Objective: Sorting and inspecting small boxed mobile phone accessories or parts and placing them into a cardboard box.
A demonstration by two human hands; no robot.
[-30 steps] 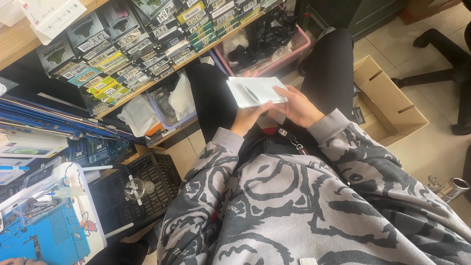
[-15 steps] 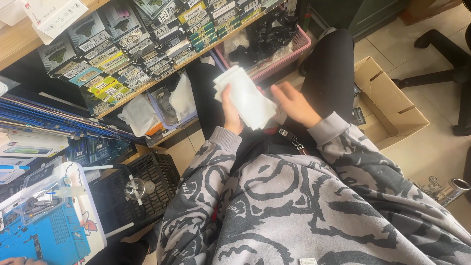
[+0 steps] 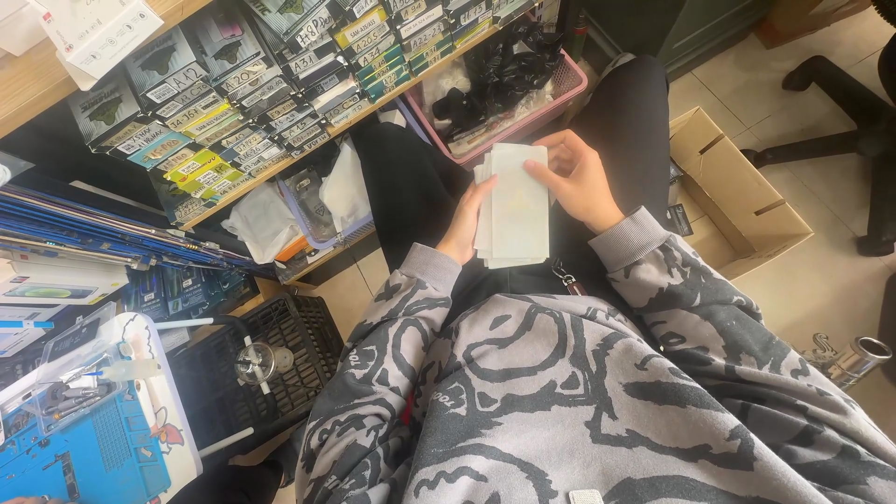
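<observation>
1. Two hands are in view, both the person's own, held over the lap above the black trousers (image 3: 635, 121).
2. The left hand (image 3: 464, 222) is curled along the left edge of a small stack of white flat packets (image 3: 515, 207); its fingers are hidden behind the stack, so how tightly it closes cannot be told.
3. The right hand (image 3: 577, 177) is partly closed, thumb pressed on the front of the top packet, fingers behind the right edge.
4. The stack shows at least two packets, slightly fanned at the left side; an exact count cannot be told.
5. One pink basket (image 3: 569, 86) of black parts sits just beyond the hands.
6. One wooden shelf (image 3: 280, 168) above it carries many small labelled boxes in rows, too many to count.
7. One open cardboard box (image 3: 737, 196) stands on the floor to the right.
8. One black crate (image 3: 280, 345) sits at lower left, beside one blue mat (image 3: 93, 457).
9. One metal cylinder (image 3: 854, 359) lies on the floor at right.
</observation>
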